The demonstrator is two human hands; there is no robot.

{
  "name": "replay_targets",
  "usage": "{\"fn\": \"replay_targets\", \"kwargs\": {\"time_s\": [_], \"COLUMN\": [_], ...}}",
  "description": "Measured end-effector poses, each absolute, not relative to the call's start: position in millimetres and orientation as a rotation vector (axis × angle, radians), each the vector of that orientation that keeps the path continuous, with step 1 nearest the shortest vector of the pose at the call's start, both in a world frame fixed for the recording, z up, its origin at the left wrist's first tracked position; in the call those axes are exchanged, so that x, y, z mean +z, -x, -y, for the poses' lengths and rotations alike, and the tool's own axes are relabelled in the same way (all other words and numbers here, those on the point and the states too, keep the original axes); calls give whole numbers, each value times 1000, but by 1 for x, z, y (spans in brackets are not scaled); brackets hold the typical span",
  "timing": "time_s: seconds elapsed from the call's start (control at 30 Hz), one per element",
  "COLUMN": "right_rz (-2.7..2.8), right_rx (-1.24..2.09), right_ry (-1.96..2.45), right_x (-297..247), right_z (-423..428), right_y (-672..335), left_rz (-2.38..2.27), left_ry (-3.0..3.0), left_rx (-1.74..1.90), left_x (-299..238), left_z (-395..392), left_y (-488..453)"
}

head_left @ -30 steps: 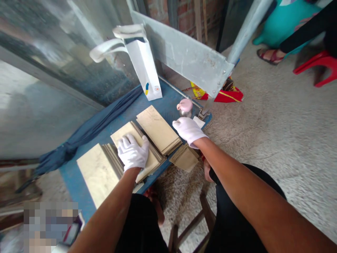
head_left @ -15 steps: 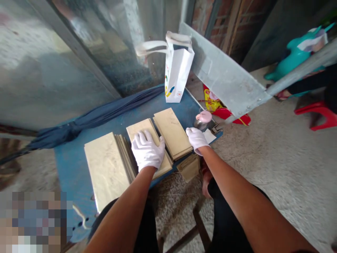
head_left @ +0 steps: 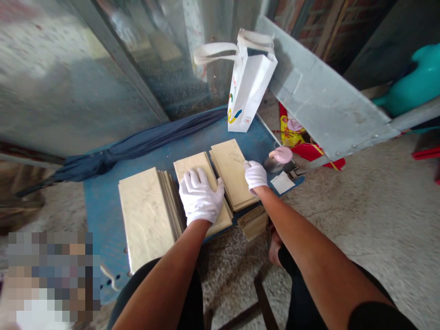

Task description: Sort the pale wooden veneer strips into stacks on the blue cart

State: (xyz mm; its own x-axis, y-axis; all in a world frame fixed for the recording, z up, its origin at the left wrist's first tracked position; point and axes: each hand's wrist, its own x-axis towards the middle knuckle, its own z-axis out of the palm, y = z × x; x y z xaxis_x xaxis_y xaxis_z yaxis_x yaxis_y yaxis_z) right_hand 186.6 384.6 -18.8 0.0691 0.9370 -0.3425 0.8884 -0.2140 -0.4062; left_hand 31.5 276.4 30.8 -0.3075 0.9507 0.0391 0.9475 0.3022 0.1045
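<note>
My left hand (head_left: 201,197) lies open on the middle stack (head_left: 192,166), fingers unclenched; my right hand (head_left: 255,175) touches the next stack (head_left: 230,172), grip unclear.

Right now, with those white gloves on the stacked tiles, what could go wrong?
The small pile of tiles at the near edge of the blue table seems to overhang it, so a nudge could tip it to the floor. The left hand presses on the middle stack, and a slanted push might make its tiles slide. The right hand is close to a pink-capped metal jar, which could get knocked over.
</note>
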Motion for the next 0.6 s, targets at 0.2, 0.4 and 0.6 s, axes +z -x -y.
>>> {"fn": "replay_targets", "kwargs": {"time_s": [0.2, 0.4, 0.6], "right_rz": [1856, 1853, 1881], "right_rx": [797, 778, 726], "right_ry": [2192, 2193, 2200], "right_x": [-21, -18, -19], "right_z": [-377, -367, -362], "right_y": [-191, -194, -193], "left_rz": [-2526, -2528, -2500], "left_ry": [-1841, -1852, -1838], "left_rx": [152, 153, 212], "left_x": [28, 28, 28], "left_z": [-277, -276, -276], "left_y": [-32, -31, -31]}}
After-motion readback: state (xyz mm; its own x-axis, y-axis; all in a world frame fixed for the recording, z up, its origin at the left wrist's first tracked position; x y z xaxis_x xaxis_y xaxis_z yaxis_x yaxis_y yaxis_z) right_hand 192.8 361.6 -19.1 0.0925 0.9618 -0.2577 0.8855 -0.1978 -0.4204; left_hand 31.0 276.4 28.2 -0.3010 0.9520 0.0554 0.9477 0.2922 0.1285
